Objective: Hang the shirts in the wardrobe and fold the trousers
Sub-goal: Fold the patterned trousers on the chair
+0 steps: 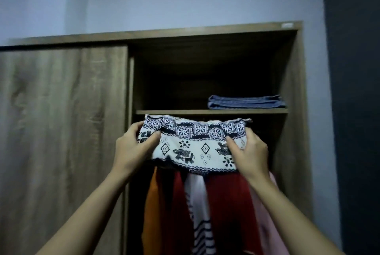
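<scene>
Holding folded elephant-print trousers (193,143) up by both ends, just below the front edge of the wardrobe (292,90) shelf (174,112); left hand (131,143) grips the left end, thumb on front, fingers curled behind; right hand (249,150) grips the right end likewise; folded denim garment (246,102) lies on the shelf's right side; orange, red, striped and pink shirts (228,213) hang below; sliding door (61,131) covers the left half; pale sticker (287,25) on the top-right edge, too blurred to read.

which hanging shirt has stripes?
The white shirt with navy stripes, hanging between the plain red shirts; the orange shirt and pink shirt are plain too.
</scene>
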`<state>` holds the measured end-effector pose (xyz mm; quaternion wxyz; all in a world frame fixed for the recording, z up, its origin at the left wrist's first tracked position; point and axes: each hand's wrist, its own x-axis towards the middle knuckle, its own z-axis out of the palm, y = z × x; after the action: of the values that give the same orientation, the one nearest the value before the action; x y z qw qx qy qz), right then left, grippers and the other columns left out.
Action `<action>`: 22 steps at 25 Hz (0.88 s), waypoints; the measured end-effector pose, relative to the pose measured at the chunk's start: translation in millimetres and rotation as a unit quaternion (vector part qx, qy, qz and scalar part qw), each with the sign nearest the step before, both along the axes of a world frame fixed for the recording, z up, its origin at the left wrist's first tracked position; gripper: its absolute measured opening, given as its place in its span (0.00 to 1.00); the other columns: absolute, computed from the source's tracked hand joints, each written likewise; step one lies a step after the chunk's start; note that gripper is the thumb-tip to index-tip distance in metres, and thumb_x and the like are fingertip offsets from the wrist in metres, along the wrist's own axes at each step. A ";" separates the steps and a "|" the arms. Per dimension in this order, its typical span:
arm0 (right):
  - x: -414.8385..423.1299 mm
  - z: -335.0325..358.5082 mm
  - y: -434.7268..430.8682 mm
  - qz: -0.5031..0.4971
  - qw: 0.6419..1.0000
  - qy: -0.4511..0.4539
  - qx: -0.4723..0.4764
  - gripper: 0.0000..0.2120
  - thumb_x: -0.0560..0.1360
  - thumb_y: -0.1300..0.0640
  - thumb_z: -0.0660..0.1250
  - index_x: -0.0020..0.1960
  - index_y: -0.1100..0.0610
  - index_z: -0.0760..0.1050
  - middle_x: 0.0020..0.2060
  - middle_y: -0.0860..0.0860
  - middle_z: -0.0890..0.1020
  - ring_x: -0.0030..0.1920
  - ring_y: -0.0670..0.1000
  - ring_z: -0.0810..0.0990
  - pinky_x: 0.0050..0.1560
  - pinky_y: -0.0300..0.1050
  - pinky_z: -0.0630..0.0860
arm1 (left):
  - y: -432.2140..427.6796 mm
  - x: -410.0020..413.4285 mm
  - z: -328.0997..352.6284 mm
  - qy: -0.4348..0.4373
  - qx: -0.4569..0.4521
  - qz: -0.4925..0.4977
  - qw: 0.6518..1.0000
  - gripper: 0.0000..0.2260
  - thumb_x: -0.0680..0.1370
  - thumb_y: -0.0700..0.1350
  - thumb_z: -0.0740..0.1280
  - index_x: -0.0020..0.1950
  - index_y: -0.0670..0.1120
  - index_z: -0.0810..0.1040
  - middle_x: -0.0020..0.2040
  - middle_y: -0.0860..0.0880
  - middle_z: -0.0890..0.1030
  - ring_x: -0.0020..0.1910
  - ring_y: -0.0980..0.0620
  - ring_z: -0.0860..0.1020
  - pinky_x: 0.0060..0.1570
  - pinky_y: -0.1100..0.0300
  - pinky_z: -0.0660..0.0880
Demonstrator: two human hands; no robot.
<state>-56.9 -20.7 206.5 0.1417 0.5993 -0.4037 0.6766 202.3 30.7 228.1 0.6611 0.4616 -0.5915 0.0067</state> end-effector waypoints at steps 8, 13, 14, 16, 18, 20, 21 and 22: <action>-94.8 117.9 -41.1 -0.126 0.989 0.068 -0.020 0.11 0.74 0.53 0.66 0.46 0.61 0.70 0.45 0.61 0.79 0.46 0.62 0.77 0.42 0.48 0.67 | -90.5 -97.9 102.0 0.000 -0.096 -0.009 0.995 0.19 0.72 0.50 0.71 0.60 0.44 0.76 0.45 0.53 0.78 0.46 0.56 0.75 0.48 0.65 0.67; -121.4 178.2 -85.2 -0.209 0.969 0.124 0.041 0.15 0.78 0.52 0.62 0.54 0.65 0.69 0.53 0.63 0.77 0.54 0.64 0.75 0.51 0.52 0.70 | -155.0 -131.7 155.1 0.014 -0.094 0.000 0.996 0.18 0.72 0.52 0.70 0.58 0.44 0.77 0.44 0.52 0.77 0.45 0.55 0.73 0.46 0.63 0.66; -125.4 188.9 -95.7 -0.219 0.967 0.125 0.047 0.15 0.78 0.52 0.62 0.55 0.65 0.69 0.54 0.63 0.77 0.55 0.64 0.75 0.52 0.52 0.71 | -168.4 -136.6 165.2 0.015 -0.090 -0.003 0.996 0.18 0.72 0.52 0.70 0.57 0.45 0.78 0.44 0.52 0.77 0.45 0.55 0.73 0.46 0.63 0.66; -130.8 205.7 -117.6 -0.227 0.965 0.114 0.065 0.15 0.78 0.53 0.62 0.56 0.65 0.69 0.55 0.64 0.77 0.57 0.65 0.75 0.52 0.53 0.72 | -193.9 -144.7 183.1 0.019 -0.080 -0.010 0.997 0.19 0.70 0.55 0.69 0.54 0.44 0.79 0.43 0.51 0.78 0.45 0.52 0.74 0.45 0.61 0.67; -133.9 216.3 -136.6 -0.235 0.963 0.099 0.080 0.15 0.78 0.54 0.62 0.58 0.65 0.68 0.55 0.64 0.77 0.58 0.66 0.75 0.51 0.53 0.73 | -216.9 -153.0 197.8 0.021 -0.057 -0.009 0.998 0.20 0.69 0.56 0.68 0.52 0.43 0.79 0.43 0.48 0.79 0.47 0.48 0.76 0.44 0.60 0.67; -138.7 220.5 -154.4 -0.252 0.958 0.083 0.105 0.16 0.78 0.57 0.63 0.61 0.65 0.65 0.56 0.64 0.76 0.59 0.65 0.74 0.51 0.53 0.73 | -241.6 -161.1 205.6 0.009 0.005 -0.001 1.000 0.21 0.71 0.55 0.68 0.55 0.40 0.77 0.49 0.43 0.79 0.53 0.42 0.77 0.46 0.58 0.70; -142.7 221.1 -163.5 -0.262 0.953 0.074 0.134 0.19 0.77 0.59 0.64 0.64 0.64 0.62 0.58 0.64 0.75 0.60 0.65 0.74 0.51 0.53 0.73 | -253.6 -165.3 206.4 -0.009 0.052 0.003 0.999 0.23 0.72 0.56 0.68 0.58 0.40 0.75 0.54 0.41 0.78 0.56 0.40 0.76 0.49 0.57 0.72; -146.2 219.3 -173.6 -0.268 0.944 0.071 0.180 0.23 0.77 0.60 0.64 0.68 0.62 0.59 0.59 0.64 0.74 0.61 0.64 0.74 0.53 0.53 0.74 | -264.8 -169.5 203.3 -0.045 0.105 0.011 0.993 0.26 0.72 0.57 0.67 0.61 0.40 0.73 0.58 0.39 0.77 0.59 0.40 0.75 0.53 0.56 0.72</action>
<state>-203.1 -194.2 425.8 0.2357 0.5306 -0.6539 0.4852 32.8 -234.1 431.4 0.5818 0.5341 -0.6128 -0.0276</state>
